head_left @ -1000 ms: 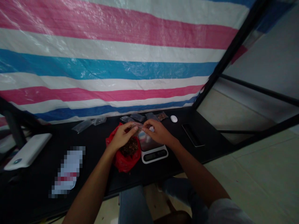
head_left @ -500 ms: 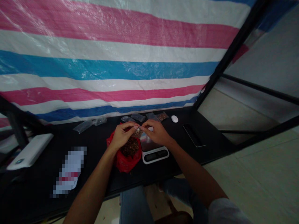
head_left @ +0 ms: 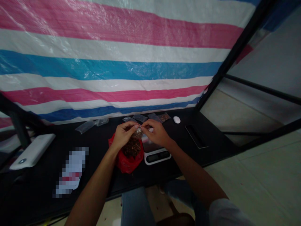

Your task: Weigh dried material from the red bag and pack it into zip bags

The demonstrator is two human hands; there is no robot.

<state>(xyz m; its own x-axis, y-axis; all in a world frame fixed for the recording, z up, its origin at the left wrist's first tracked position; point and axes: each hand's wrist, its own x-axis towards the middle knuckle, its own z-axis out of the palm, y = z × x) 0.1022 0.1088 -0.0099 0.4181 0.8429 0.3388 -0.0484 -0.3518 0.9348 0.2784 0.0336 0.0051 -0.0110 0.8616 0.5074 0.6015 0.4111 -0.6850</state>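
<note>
My left hand (head_left: 123,136) and my right hand (head_left: 156,133) meet above the table, and their fingertips pinch the top of a small transparent plastic bag (head_left: 138,133). That bag holds a little brownish material. Directly under my left hand lies an open red plastic bag (head_left: 130,165) filled with dark brown dried pieces (head_left: 132,147). Just below my right hand stands a white digital kitchen scale (head_left: 157,156), its platform partly hidden by my fingers.
Several small transparent bags (head_left: 139,118) lie along the back of the black table (head_left: 47,175), near a white oval object (head_left: 176,119). A white power bank (head_left: 33,151), a blurred packet (head_left: 71,171) and a dark flat slab (head_left: 196,136) also lie there. A striped tarpaulin (head_left: 105,62) hangs behind.
The small bag hangs lower between my fingers, with its contents showing more. My hands have drawn slightly closer together. The view has drifted slightly.
</note>
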